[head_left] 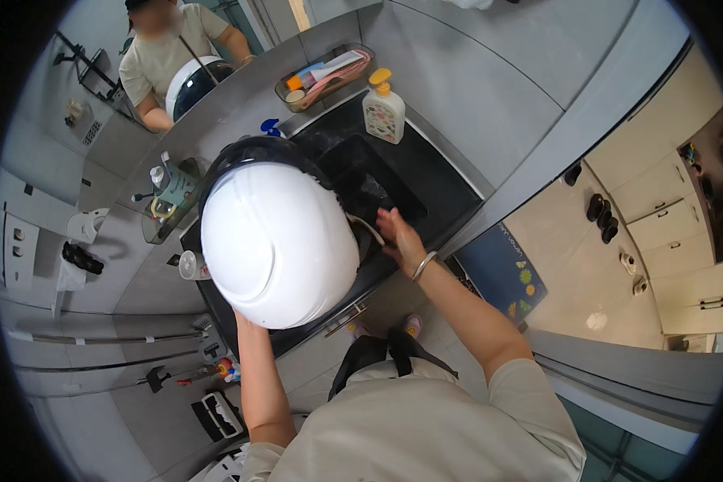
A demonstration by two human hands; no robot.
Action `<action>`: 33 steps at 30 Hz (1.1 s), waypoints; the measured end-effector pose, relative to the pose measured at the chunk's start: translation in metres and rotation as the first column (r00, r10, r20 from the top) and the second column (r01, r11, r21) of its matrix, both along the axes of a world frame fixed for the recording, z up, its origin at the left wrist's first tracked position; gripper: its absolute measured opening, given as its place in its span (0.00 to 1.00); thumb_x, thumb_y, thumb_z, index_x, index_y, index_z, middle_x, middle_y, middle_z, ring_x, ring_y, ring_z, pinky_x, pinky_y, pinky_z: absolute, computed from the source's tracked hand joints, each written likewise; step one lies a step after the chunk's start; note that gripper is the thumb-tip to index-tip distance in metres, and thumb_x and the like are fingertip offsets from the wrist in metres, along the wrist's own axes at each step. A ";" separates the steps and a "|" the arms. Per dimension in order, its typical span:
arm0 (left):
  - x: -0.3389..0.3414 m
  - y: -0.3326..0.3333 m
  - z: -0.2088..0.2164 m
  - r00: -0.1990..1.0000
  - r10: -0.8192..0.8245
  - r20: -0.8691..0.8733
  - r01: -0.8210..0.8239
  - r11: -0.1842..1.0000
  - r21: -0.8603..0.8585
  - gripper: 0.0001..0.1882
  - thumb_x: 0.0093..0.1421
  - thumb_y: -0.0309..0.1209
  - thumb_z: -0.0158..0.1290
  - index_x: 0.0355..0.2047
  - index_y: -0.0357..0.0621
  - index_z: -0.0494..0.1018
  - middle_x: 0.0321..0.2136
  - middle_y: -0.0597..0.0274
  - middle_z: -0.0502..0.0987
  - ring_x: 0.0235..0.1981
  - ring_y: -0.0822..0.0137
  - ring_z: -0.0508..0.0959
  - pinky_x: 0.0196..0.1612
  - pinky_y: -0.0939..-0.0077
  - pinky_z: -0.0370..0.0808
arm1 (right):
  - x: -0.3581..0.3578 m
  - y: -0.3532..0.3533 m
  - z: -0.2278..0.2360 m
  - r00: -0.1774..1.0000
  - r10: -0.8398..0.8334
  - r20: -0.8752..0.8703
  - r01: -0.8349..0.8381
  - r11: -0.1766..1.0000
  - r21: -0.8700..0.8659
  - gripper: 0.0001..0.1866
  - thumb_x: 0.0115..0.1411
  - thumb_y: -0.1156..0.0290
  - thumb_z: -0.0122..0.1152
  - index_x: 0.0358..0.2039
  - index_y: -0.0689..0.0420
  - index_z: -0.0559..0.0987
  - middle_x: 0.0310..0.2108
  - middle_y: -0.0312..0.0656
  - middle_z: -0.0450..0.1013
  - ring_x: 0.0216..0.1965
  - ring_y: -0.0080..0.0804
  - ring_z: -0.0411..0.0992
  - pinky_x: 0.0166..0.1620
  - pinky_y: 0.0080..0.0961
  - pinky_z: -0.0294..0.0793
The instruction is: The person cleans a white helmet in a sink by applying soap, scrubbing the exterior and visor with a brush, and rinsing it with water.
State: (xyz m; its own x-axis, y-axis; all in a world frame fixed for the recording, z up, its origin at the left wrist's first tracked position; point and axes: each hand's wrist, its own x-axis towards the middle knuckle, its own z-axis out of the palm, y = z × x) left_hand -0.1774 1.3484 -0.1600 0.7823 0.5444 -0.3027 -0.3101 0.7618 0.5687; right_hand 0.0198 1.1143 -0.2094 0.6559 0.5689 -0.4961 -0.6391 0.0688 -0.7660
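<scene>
A white motorcycle helmet (pixel 277 241) with a dark visor (pixel 253 149) is up over the black counter, its smooth shell toward me. My left hand (pixel 247 320) reaches under its near left side and supports it; the shell hides the fingers. My right hand (pixel 402 239) is at the helmet's right edge, fingers apart and nothing gripped in them. A pale strap or trim piece (pixel 367 228) sticks out from the helmet there, right by the fingertips; whether they touch it I cannot tell. A metal bangle (pixel 424 266) circles my right wrist.
Behind the helmet lies the black sink counter (pixel 450 193), with a yellow-topped pump bottle (pixel 384 108). A tray of tubes (pixel 325 79) stands by the mirror (pixel 96 88). Bottles (pixel 173 183) and a clear cup (pixel 191 265) are at left. A doorway with a blue mat (pixel 502 269) opens right.
</scene>
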 end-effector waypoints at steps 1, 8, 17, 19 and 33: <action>-0.005 -0.002 -0.004 1.000 -0.002 -0.008 0.002 1.000 0.008 0.21 0.63 0.37 0.37 0.51 0.35 0.63 0.47 0.52 0.71 0.44 0.58 0.73 0.45 0.67 0.73 | -0.008 -0.001 -0.019 0.992 0.018 -0.125 -0.017 1.000 0.009 0.40 0.53 0.33 0.39 0.60 0.45 0.56 0.62 0.43 0.50 0.64 0.39 0.42 0.59 0.51 0.41; -0.031 -0.003 -0.034 0.997 -0.072 -0.040 0.074 0.995 0.059 0.22 0.63 0.38 0.37 0.52 0.35 0.62 0.47 0.53 0.70 0.45 0.59 0.73 0.45 0.67 0.73 | -0.053 0.040 -0.051 0.803 0.374 -0.463 -0.022 0.795 0.606 0.44 0.50 0.34 0.47 0.61 0.45 0.53 0.62 0.42 0.49 0.61 0.43 0.47 0.56 0.56 0.51; -0.011 0.025 -0.055 0.985 -0.175 -0.013 0.175 0.980 0.090 0.22 0.64 0.39 0.37 0.52 0.36 0.62 0.47 0.54 0.70 0.45 0.59 0.73 0.46 0.67 0.73 | -0.027 0.061 0.027 0.879 0.111 -0.464 0.352 0.506 0.787 0.36 0.52 0.39 0.48 0.52 0.53 0.65 0.49 0.45 0.66 0.50 0.41 0.63 0.54 0.39 0.61; -0.010 0.031 -0.061 0.982 -0.190 -0.010 0.190 0.978 0.082 0.22 0.64 0.39 0.36 0.52 0.36 0.62 0.48 0.54 0.70 0.45 0.59 0.72 0.46 0.67 0.73 | -0.024 0.063 0.025 0.859 0.041 -0.511 0.427 0.493 0.758 0.33 0.53 0.41 0.50 0.50 0.54 0.67 0.47 0.46 0.67 0.49 0.41 0.64 0.53 0.38 0.62; 0.007 0.054 -0.091 0.956 -0.293 -0.002 0.293 0.955 0.051 0.23 0.64 0.40 0.36 0.53 0.37 0.61 0.48 0.55 0.70 0.46 0.60 0.72 0.46 0.68 0.72 | -0.024 0.076 -0.010 0.894 -0.173 -0.414 0.265 0.948 0.177 0.12 0.59 0.65 0.48 0.42 0.52 0.74 0.40 0.44 0.72 0.36 0.35 0.71 0.42 0.34 0.72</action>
State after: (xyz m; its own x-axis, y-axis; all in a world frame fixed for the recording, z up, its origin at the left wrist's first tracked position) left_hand -0.1702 1.4023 -0.2505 0.9115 0.3053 -0.2756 -0.0809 0.7901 0.6076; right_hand -0.0037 1.1903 -0.2193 0.5575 0.5588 -0.6140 -0.8302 0.3806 -0.4074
